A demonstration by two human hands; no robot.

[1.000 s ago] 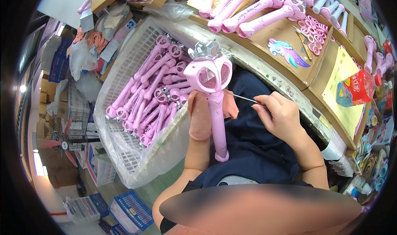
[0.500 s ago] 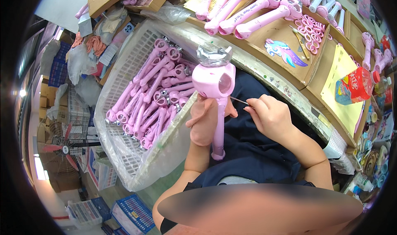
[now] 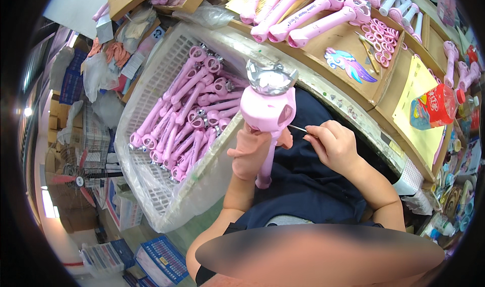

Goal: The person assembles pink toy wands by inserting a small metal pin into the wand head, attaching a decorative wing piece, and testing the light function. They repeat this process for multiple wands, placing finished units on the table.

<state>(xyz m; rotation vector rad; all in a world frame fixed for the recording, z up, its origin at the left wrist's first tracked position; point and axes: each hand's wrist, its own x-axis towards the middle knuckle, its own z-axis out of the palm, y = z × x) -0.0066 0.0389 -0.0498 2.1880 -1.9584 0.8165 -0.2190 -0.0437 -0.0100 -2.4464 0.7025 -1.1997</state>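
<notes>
My left hand (image 3: 251, 150), in a peach-coloured glove, is closed around a pink toy wand (image 3: 268, 105) just under its round head. A silver crown (image 3: 273, 78) tops the wand, and its handle points down over my dark blue apron (image 3: 308, 171). In my right hand (image 3: 333, 144) a thin stick-like tool (image 3: 299, 129) is pinched between thumb and fingers. Its far end reaches toward the wand's neck by the glove's fingers; whether it touches, I cannot tell.
To the left, a white plastic basket (image 3: 146, 80) lined with clear film holds many pink wands (image 3: 189, 100). Cardboard trays (image 3: 323, 37) at the far side carry more wands, pink rings (image 3: 379, 39), a winged cutout (image 3: 348, 65) and a red-labelled bottle (image 3: 435, 106). A fan (image 3: 80, 181) stands at left.
The wand has tilted, its crowned head shifting slightly right and turning more toward me. My right hand has moved a little right and down with the thin tool.
</notes>
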